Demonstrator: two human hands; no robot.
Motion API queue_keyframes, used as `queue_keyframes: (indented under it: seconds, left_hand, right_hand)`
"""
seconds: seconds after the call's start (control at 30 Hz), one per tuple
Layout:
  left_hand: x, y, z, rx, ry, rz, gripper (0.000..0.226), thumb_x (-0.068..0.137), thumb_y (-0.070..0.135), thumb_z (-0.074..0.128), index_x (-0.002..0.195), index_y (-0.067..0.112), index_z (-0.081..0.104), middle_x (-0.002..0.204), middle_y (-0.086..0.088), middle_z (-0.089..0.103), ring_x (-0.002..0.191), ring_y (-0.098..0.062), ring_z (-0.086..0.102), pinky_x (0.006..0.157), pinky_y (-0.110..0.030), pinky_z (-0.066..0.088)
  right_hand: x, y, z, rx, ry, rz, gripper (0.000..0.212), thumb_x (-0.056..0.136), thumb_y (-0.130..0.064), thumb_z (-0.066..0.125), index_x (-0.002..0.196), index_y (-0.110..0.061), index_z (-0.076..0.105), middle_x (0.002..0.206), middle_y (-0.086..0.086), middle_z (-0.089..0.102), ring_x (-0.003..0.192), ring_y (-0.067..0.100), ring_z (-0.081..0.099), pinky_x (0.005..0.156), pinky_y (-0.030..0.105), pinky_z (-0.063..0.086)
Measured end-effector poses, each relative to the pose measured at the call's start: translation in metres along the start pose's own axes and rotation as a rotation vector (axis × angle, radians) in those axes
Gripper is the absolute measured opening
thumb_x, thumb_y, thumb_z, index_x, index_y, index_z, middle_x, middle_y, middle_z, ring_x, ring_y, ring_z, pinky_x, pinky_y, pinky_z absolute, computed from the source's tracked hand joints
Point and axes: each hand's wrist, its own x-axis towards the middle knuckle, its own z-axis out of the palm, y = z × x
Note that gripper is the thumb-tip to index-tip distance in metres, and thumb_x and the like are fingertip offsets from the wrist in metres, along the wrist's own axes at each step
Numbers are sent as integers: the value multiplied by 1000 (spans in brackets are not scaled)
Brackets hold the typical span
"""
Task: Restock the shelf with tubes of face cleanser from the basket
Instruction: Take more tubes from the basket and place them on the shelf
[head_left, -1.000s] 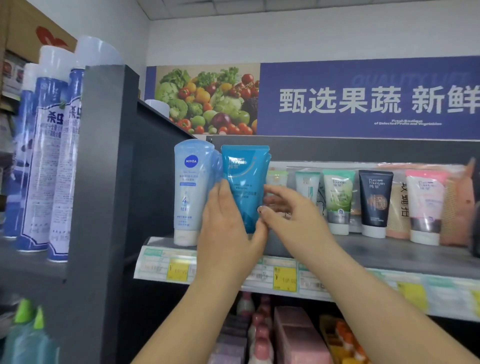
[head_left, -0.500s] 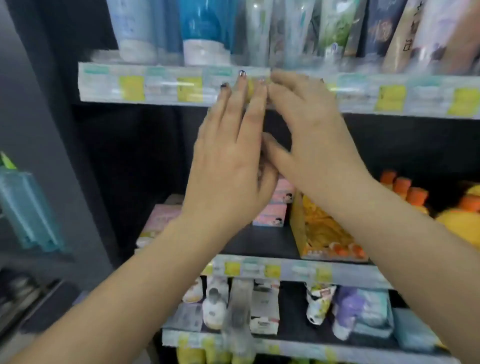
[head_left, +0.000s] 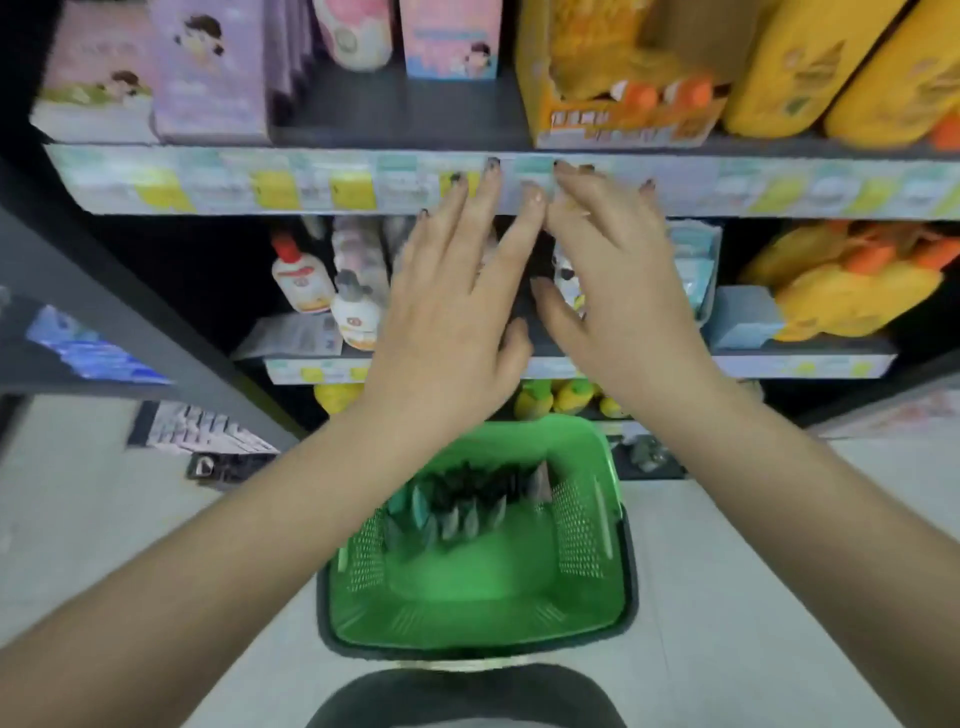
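Note:
A green plastic basket (head_left: 582, 530) stands on the floor right below me. At its far end stand several dark and teal tubes of face cleanser (head_left: 467, 504), blurred. My left hand (head_left: 452, 306) and my right hand (head_left: 618, 296) hover side by side above the basket, in front of the lower shelves. Both hands are empty, palms down, fingers spread. The top shelf that holds the cleanser tubes is out of view.
A shelf edge with yellow price tags (head_left: 311, 182) runs across the upper frame. Pink and purple boxes (head_left: 208, 67) and yellow bottles (head_left: 810, 67) stand above it. Small bottles (head_left: 332, 291) fill the shelf below. A grey shelf end panel (head_left: 156, 332) is at the left.
My view has swung down from the top shelf to the floor basket. Both hands let go of the blue tube, left on the top shelf, and came down empty.

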Motion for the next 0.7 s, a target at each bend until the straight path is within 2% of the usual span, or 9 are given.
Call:
queue_keyframes:
  seconds: [0.2,0.3,0.43,0.53,0.7]
  left_hand:
    - [-58,1,69,9,-289,-92,75,74,15,55,144,10,27,149,-20,29,136,-38,28,110,-50,23]
    - [-87,-4,103,11,-398,-108,73,71,12,55,140,7,33,145,-20,35,133,-39,33,110,-50,25]
    - [-124,-13,144,23,-582,-163,70,74,8,59,141,4,36,144,-21,37,134,-38,33,112,-49,23]
    - [-150,-23,174,61,-737,-199,68,78,8,56,142,5,33,147,-19,35,136,-36,30,114,-46,21]
    - [-183,-33,217,53,-846,-262,61,82,8,52,140,3,36,142,-17,41,132,-32,35,112,-43,25]
  right_hand:
    - [-79,36,57,7,-196,166,55,71,-7,60,126,-4,55,127,22,54,116,40,51,97,60,38]
    - [-113,50,83,12,-282,230,55,71,-4,61,126,-4,55,125,23,55,115,41,52,96,60,40]
    - [-155,64,114,21,-369,295,55,67,3,64,122,-1,58,121,25,57,111,43,54,93,60,42]
    - [-181,73,132,10,-419,328,54,65,2,58,119,0,60,117,28,59,105,45,57,90,60,44]
    - [-217,90,152,6,-485,395,54,65,5,54,118,2,60,115,31,59,105,48,56,91,63,42]
